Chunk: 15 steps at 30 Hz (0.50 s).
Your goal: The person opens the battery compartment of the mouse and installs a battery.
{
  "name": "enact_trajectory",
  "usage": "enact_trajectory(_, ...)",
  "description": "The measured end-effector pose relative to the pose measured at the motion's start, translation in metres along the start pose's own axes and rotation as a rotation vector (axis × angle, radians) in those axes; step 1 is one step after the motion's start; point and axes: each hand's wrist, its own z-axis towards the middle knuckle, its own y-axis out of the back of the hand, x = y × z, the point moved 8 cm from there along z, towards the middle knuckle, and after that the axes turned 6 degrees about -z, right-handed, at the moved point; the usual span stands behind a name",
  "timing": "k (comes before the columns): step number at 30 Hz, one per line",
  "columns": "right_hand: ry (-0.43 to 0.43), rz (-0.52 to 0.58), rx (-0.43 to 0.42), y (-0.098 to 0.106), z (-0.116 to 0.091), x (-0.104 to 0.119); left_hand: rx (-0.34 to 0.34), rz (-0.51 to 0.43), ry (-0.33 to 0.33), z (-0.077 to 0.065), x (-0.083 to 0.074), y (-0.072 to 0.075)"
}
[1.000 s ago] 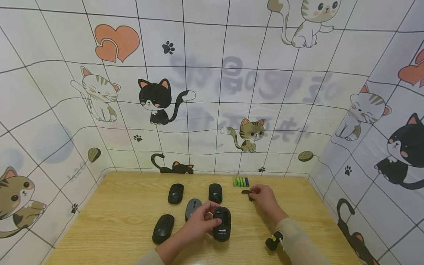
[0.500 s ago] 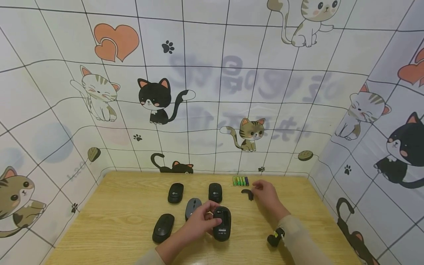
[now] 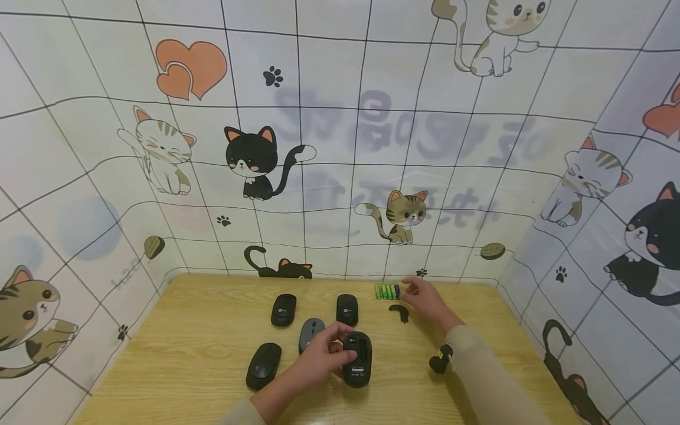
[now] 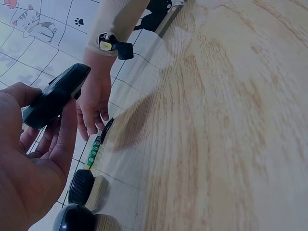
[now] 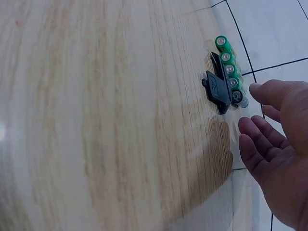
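My left hand (image 3: 321, 353) holds an upturned black computer mouse (image 3: 360, 369) between thumb and fingers. Its underside, with a label and an open battery slot, faces up in the head view. At the back of the table my right hand (image 3: 428, 302) reaches beside a row of several batteries (image 3: 385, 291), green ones and a dark one at the right end. In the right wrist view its thumb and fingers are parted around nothing, just off the dark battery (image 5: 237, 96). A small black curved battery cover (image 5: 219, 88) lies in front of the row.
Two black mice (image 3: 284, 310) (image 3: 347, 309) stand behind my left hand. A grey mouse (image 3: 310, 334) is partly hidden by that hand, and another black mouse (image 3: 263, 366) lies to its left. A cat-print cloth wall (image 3: 329, 147) rises behind the wooden table (image 3: 186, 342).
My right hand has let go of the battery cover, which stays on the table, and moved back to the right end of the battery row. The left hand keeps the mouse in place.
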Motion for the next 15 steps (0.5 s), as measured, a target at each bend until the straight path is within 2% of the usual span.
enact_trajectory(8, -0.022, -0.013, 0.079, -0.005, 0.012, -0.007, 0.002, -0.007, -0.010, 0.000, 0.000, 0.000)
enact_trajectory(15, 0.012, -0.047, 0.160, -0.006, 0.014, 0.002, 0.007, -0.014, -0.010, 0.002, 0.001, 0.000)
